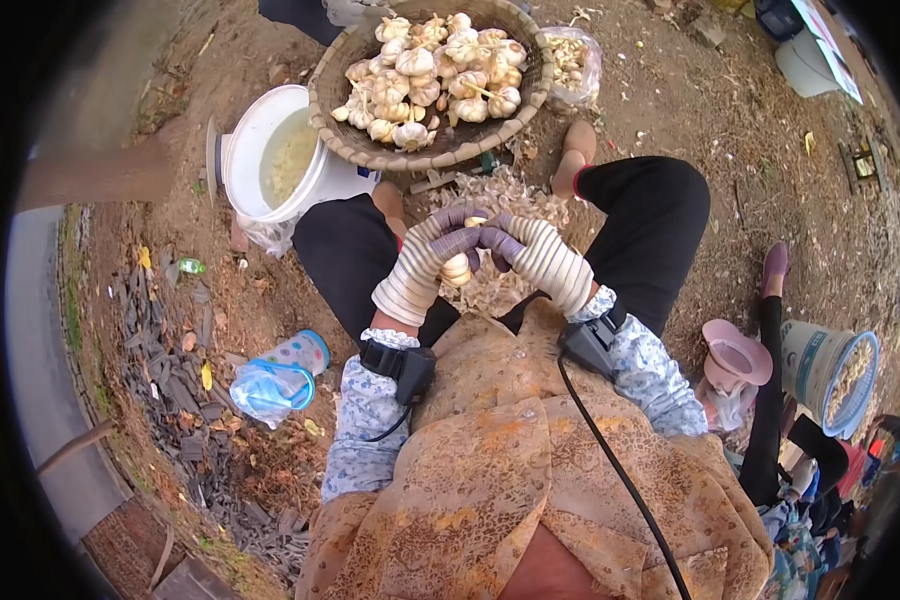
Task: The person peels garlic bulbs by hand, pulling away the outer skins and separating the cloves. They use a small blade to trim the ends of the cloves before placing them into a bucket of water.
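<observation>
a white bucket [245,160] with cloudy liquid stands by the left rim of the basket [420,160]. then comes the left hand [422,262] — fingers curled around a garlic bulb [456,270], above the heap of peels [495,290]. the right hand [540,257] is bent, touching the left fingers — its own grip i cannot tell.

Gloved hands [438,240]: purple at the fingers, off-white with narrow dark stripes toward the wrists. Held garlic bulb [456,271]: cream. Heaped garlic [470,80], far: off-white, pinkish tinges. Basket [400,160]: brown weave. Far-left bucket [340,180]: white. Sleeves [660,380]: white, blue floral print. Near garment [470,470]: tan, dark mottled print, orange patches. Trousers [660,210]: black. Hat [736,355], right: pink.
</observation>
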Available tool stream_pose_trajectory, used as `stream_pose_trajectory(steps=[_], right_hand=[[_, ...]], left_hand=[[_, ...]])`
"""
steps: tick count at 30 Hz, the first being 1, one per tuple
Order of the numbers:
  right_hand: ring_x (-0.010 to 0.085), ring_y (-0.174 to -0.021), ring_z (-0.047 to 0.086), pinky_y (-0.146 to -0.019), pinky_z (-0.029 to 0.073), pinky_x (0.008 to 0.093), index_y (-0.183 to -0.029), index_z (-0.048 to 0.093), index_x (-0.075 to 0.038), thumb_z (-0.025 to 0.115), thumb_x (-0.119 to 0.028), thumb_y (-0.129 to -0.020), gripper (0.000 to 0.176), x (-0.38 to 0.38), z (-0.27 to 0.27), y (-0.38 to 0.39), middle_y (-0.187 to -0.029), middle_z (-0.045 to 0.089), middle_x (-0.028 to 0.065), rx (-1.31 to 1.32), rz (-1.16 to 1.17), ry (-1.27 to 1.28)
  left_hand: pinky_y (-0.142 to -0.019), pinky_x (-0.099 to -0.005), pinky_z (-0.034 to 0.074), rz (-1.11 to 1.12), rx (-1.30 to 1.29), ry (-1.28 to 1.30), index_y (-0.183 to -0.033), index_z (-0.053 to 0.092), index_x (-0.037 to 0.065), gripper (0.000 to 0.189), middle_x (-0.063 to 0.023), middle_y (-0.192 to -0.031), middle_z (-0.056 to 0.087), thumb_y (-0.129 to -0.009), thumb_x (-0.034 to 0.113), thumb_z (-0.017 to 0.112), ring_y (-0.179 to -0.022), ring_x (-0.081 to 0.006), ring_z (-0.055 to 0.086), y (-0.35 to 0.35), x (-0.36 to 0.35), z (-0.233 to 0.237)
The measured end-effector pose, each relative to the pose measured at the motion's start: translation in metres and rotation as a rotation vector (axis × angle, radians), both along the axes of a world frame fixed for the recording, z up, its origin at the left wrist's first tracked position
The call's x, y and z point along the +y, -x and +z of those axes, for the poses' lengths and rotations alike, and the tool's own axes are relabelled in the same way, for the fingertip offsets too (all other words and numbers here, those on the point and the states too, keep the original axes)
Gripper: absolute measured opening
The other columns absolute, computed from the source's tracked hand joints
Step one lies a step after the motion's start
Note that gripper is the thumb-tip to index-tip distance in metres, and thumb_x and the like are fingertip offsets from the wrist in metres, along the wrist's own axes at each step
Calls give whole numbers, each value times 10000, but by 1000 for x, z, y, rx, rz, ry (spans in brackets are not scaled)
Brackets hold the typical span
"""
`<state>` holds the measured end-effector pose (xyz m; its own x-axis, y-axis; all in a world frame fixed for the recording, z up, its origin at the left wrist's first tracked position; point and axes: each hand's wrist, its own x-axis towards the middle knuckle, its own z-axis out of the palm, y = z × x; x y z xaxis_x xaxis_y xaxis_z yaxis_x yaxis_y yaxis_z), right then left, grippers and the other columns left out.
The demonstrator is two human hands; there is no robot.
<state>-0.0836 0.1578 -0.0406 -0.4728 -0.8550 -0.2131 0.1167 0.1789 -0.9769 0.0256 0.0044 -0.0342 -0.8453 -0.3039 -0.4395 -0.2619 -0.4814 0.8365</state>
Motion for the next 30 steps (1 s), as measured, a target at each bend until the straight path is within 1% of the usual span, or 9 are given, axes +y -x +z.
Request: stream_pose_trajectory(steps=[4, 6, 10, 11, 17, 22, 24, 26, 30], right_hand=[[75, -599, 491, -570, 402, 247, -984, 663, -22, 547, -296, -991, 297, 6, 15, 9, -647, 555, -9, -140, 121, -35], [68, -597, 488, -567, 393, 242, -966, 661, -33, 536, -317, -993, 312, 7, 10, 11, -643, 561, -13, -102, 114, -15], [131, -593, 537, -565, 431, 287, -1003, 653, -8, 548, -318, -985, 328, -7, -2, 7, -645, 585, 42, 89, 69, -130], [158, -594, 554, -565, 445, 303, -1020, 648, 0, 556, -312, -981, 328, -11, -7, 6, -647, 592, 66, 228, 93, -183], [241, -618, 590, -595, 472, 360, -1060, 644, -7, 574, -282, -967, 298, -11, -30, 1, -691, 617, 135, 417, 88, -124], [428, -788, 625, -675, 499, 438, -1010, 650, 6, 591, -290, -938, 310, -8, -23, 1, -817, 638, 255, 465, 110, -101], [365, -707, 644, -638, 501, 408, -1007, 654, 15, 597, -296, -940, 323, -8, -26, 3, -754, 644, 211, 409, 43, -79], [285, -631, 621, -581, 482, 366, -995, 658, 5, 611, -300, -936, 314, -4, -27, 9, -718, 640, 163, 254, 1, -104], [64, -484, 485, -437, 374, 235, -963, 661, -29, 645, -298, -924, 272, -4, -1, 14, -653, 602, 22, -391, -140, -141]], left_hand=[[-552, -240, 495, 127, 20, -65, -1058, 653, -26, 251, -67, -744, 637, -863, 129, 675, -599, -138, 606, -4, -11, -1], [-576, -247, 502, 16, -66, 325, -1055, 651, -30, 235, -32, -779, 647, -881, 127, 666, -660, -109, 611, -5, -21, -2], [-696, -359, 540, -190, 31, 1334, -1014, 661, 61, 206, -129, -883, 683, -819, 128, 670, -745, -278, 655, 1, -14, -4], [-728, -411, 537, -235, 58, 1385, -1003, 649, 80, 226, -175, -953, 662, -782, 125, 662, -813, -348, 642, 2, -11, -2], [-666, -387, 523, -495, -12, 1694, -1019, 644, 83, 228, -119, -949, 638, -796, 131, 637, -807, -321, 638, 4, -11, 14], [-633, -346, 521, -479, 79, 1406, -1033, 665, 61, 234, -118, -905, 652, -803, 100, 664, -745, -266, 649, -4, -22, 11], [-621, -336, 523, -392, 137, 1197, -1027, 671, 38, 229, -129, -901, 672, -807, 100, 677, -723, -248, 655, -6, -24, 9], [-562, -248, 490, -108, -54, 373, -1016, 684, -2, 195, -65, -809, 668, -842, 87, 684, -632, -134, 618, -12, -23, 10], [-588, -229, 495, 95, -27, 142, -1080, 676, -47, 250, -57, -717, 646, -846, 42, 677, -619, -122, 604, -10, -16, 18]])
